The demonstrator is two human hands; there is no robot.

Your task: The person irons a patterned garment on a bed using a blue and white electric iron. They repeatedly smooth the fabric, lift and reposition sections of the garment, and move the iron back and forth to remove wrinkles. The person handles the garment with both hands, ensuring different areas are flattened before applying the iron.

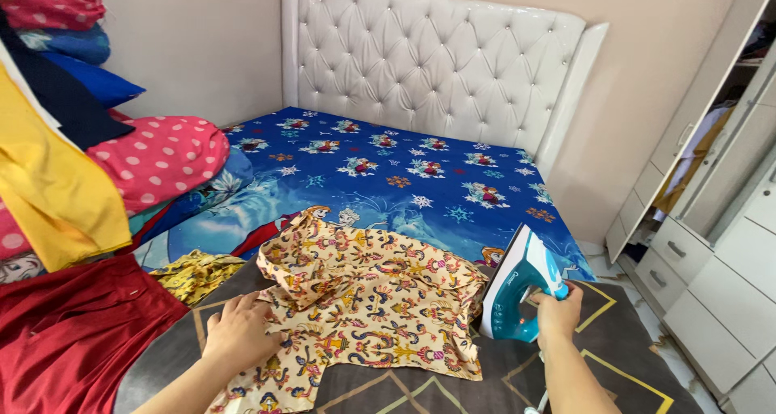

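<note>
- The right hand [558, 310] is clenched around the handle of a teal and white steam iron [520, 285], which stands tipped up on its heel on the dark mat [566, 365], just beside the right edge of the garment.
- The left hand [238, 331] lies flat and released, fingers spread, pressing down the near left part of a cream patterned garment [368, 301]; it grips nothing.
- The garment is spread over the dark mat with yellow lines at the foot of the bed [388, 179], its far edge bunched and creased.
- Judged from this, the step in hand is smoothing the cloth before a pass of the iron; the next move calls for lowering the soleplate onto a flattened area, away from the left fingers.
- A red cloth [73, 333] and a yellow patterned cloth [194, 272] lie to the left.
</note>
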